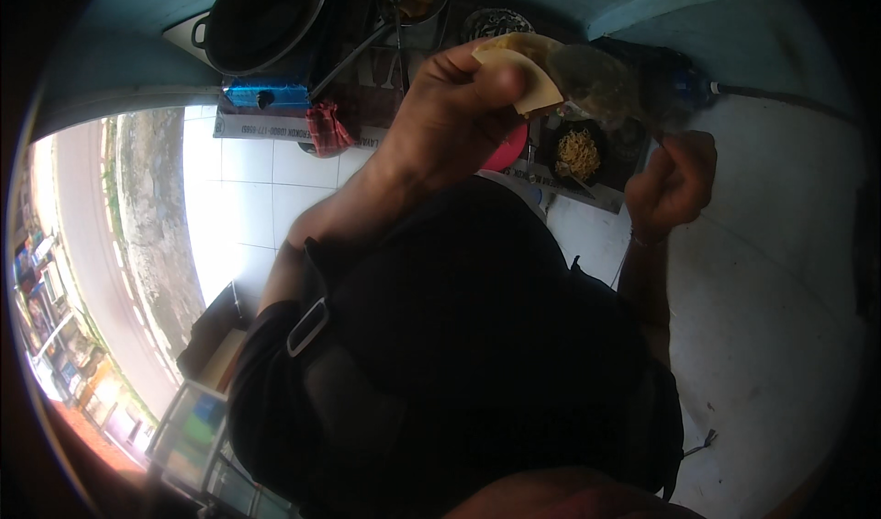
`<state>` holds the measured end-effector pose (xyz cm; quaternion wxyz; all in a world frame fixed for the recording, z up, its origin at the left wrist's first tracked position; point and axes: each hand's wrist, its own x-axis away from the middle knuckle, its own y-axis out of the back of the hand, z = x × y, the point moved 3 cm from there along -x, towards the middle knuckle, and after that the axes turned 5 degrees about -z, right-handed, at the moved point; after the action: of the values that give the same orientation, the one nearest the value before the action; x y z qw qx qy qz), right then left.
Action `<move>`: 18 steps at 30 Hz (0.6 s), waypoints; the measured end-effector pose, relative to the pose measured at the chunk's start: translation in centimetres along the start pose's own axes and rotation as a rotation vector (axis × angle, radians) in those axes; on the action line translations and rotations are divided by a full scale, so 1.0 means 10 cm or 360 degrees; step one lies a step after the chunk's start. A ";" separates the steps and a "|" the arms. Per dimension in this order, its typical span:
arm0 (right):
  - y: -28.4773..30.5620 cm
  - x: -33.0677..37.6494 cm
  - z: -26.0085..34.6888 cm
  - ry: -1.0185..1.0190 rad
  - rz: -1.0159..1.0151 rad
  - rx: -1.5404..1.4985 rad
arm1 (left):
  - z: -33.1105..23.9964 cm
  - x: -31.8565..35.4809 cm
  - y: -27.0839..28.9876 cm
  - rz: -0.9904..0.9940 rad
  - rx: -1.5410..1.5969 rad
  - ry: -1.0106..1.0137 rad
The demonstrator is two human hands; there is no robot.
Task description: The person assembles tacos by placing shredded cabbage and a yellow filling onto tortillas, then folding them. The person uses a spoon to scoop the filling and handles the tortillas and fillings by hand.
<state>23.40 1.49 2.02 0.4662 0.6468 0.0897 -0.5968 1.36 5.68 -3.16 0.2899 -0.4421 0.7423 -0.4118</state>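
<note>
My left hand (pixel 459 97) is raised in front of my chest, its thumb and fingers closed on a pale yellow folded sheet (pixel 528 69) with a curved edge, like a dough wrapper. From the sheet a see-through plastic bag (pixel 596 78) stretches to the right. My right hand (pixel 674 184) has its fingers curled in a pinch at the bag's right end. The exact grip there is blurred. Below the bag lies a dark plate with shredded yellowish food (pixel 578 155). Partly behind my left wrist sits a pink bowl (pixel 507 149).
A large dark wok (pixel 264 19) stands at the far left above a blue stove front (pixel 266 93). Beside it are a red checked cloth (pixel 328 128) and a pan with fried pieces (pixel 418 0). A blue bottle (pixel 679 83) lies at the far right. White tiles (pixel 266 166) cover the floor.
</note>
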 end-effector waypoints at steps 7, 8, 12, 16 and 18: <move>0.06 0.03 -0.04 0.0060 0.0057 0.0025 | -0.02 0.04 -0.05 0.0025 0.0043 0.0065; 0.08 0.03 -0.04 0.0077 0.0056 0.0033 | -0.03 0.04 -0.05 0.0036 0.0058 0.0072; 0.15 0.00 -0.06 0.0139 0.0078 0.0083 | -0.03 0.06 -0.02 0.0000 0.0053 0.0118; 0.20 -0.01 -0.05 0.0092 0.0033 0.0048 | -0.03 0.06 -0.01 0.0012 0.0048 0.0108; 0.19 0.02 -0.06 -0.0010 -0.0034 -0.0010 | -0.02 0.06 -0.03 -0.0049 -0.0005 0.0135</move>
<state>25.10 0.77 2.73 0.4620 0.6425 0.0970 -0.6036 1.07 5.17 -2.88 0.2511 -0.4361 0.7477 -0.4333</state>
